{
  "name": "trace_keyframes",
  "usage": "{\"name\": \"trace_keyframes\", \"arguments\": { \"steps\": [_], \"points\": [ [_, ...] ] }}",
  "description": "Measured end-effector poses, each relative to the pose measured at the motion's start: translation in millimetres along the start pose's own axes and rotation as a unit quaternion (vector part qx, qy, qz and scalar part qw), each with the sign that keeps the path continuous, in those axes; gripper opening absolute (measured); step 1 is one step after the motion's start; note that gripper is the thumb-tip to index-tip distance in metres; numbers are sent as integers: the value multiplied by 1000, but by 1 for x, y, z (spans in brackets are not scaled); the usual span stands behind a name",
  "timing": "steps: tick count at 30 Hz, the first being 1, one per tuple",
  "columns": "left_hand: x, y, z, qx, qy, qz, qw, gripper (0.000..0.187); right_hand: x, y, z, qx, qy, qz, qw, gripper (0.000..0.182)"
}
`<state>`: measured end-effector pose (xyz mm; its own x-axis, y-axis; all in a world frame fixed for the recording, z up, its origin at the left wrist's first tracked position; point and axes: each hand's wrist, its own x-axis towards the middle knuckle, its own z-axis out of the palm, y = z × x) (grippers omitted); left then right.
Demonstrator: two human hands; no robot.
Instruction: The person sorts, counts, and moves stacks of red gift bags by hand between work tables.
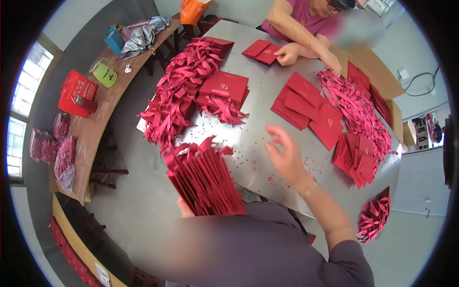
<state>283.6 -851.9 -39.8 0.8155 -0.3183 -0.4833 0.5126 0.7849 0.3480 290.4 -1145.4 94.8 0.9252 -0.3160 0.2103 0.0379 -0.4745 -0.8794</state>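
A thick stack of red paper gift bags with ribbon handles (pixel 205 179) leans against my front, its ribbons at the upper end. My left hand (pixel 184 207) grips the stack from its left side; most of that hand is hidden behind the bags. Over the metal table (pixel 253 162), my right hand (pixel 287 155) is raised with thumb and fingers apart and nothing between them. Flat red bags (pixel 299 100) lie beyond it. To the left is a large heap of red bags with pink-red ribbons (pixel 184 86), beside a bag with a gold emblem (pixel 224 86).
Across the table, a person (pixel 303 33) handles a red bag (pixel 260 51). Ribboned bags (pixel 356 110) cover the right side, near a cardboard box (pixel 382 76). Small red bits dot the tabletop. A wooden bench (pixel 114 100) at left carries bags and a red-labelled sack (pixel 76 93).
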Motion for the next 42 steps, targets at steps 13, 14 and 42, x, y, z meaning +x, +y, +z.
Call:
{"name": "trace_keyframes", "arguments": {
  "steps": [13, 14, 42],
  "points": [
    [4, 18, -13, 24, 37, -34, 998, 55, 182, 120, 49, -359, -273, -319, 833, 41],
    [6, 19, -10, 49, 31, -53, 997, 53, 184, 120, 46, -352, -220, -374, 829, 36],
    [47, -44, 57, 181, 73, 148, 969, 17, -14, -25, 92, -334, -125, -293, 887, 39]
  ]
}}
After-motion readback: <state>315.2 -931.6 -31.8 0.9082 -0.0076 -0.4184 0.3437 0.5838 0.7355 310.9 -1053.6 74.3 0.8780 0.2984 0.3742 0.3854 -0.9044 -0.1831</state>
